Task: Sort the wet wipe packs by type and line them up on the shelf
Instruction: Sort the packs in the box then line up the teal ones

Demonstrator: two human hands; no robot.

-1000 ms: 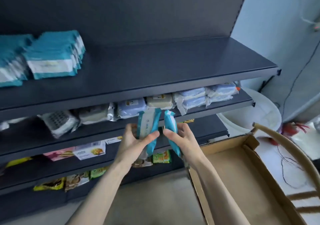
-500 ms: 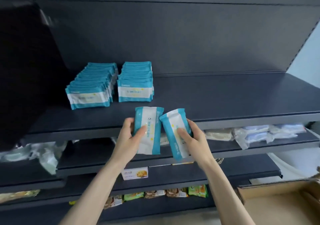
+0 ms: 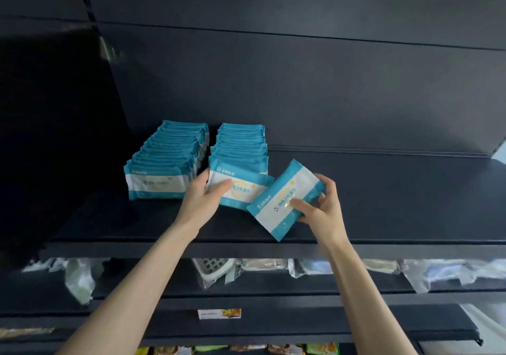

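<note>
Two rows of teal-and-white wet wipe packs stand on the dark top shelf: a left row and a right row. My left hand grips one pack by its left end, holding it at the front of the right row. My right hand holds a second pack, tilted diagonally just right of the first and above the shelf's front part.
The top shelf stretches bare to the right of the rows. A dark side panel borders it on the left. Lower shelves hold plastic-wrapped goods, a price label and snack packets.
Both hands rose from below the shelf edge up over the top shelf. The left pack now sits at the front of the right row; the right pack tilted diagonally. The view moved closer.
</note>
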